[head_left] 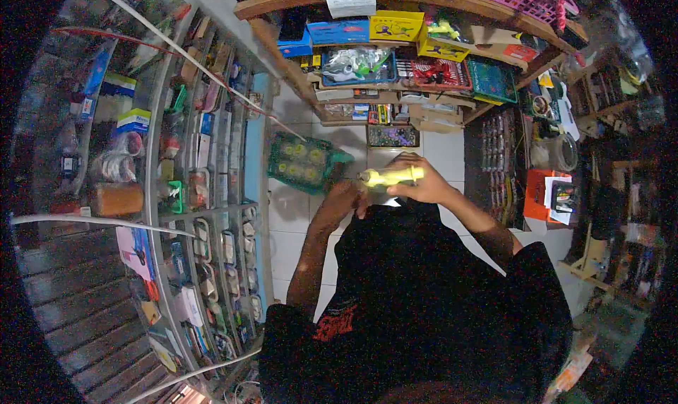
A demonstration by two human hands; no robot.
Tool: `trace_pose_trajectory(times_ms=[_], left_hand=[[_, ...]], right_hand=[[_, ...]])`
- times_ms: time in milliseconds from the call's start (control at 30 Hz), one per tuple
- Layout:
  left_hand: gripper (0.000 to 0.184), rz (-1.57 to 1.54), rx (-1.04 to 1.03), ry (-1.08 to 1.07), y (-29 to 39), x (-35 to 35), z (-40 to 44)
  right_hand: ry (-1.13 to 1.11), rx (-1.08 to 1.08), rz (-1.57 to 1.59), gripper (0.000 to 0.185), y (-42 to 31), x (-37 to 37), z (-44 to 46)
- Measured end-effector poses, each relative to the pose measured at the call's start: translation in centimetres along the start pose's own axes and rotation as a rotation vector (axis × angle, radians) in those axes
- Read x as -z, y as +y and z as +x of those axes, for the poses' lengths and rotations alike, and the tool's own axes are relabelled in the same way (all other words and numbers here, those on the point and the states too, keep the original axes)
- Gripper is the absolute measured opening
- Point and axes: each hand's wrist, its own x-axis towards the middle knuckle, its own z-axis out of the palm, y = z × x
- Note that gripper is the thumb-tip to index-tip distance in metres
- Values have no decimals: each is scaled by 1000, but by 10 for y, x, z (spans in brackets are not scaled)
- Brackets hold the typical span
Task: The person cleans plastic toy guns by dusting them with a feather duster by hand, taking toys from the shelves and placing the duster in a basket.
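Note:
My right hand [425, 181] is closed around a bright yellow, elongated object [392, 176] with a narrower part toward its left end; its exact kind is unclear. My left hand [342, 200] is just left of that end, its fingers dim and partly hidden, so I cannot tell whether they touch it or grip anything. Beyond my left hand, a green plastic basket [282, 180] on the tiled floor holds several round, yellowish pieces.
A glass display case [159, 185] full of small goods lines the left side. Ahead, a wooden shelf [282, 61] carries yellow boxes [395, 27] and trays. A small dark tray [393, 136] lies beneath it. An orange box [538, 195] is at the right.

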Motion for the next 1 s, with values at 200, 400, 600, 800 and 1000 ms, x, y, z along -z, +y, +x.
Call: trace_pose_trajectory(times_ms=[200,400,600,800,1000], left_hand=[[41,329,22,173,-11,-7,-3],[33,766,-160,180,-10,-5,-3],[28,844,-262,77,3,1,-1],[31,498,-201,202,3,-7,-7],[34,469,-138,249,12,-15,-3]], right_hand=[[194,-334,-23,43,13,-22,-9],[217,-633,485,45,5,-23,-1],[116,-729,798,49,-5,-14,1],[374,-476,386,65,29,-15,-20],[154,40,-519,83,-8,-9,-25]])
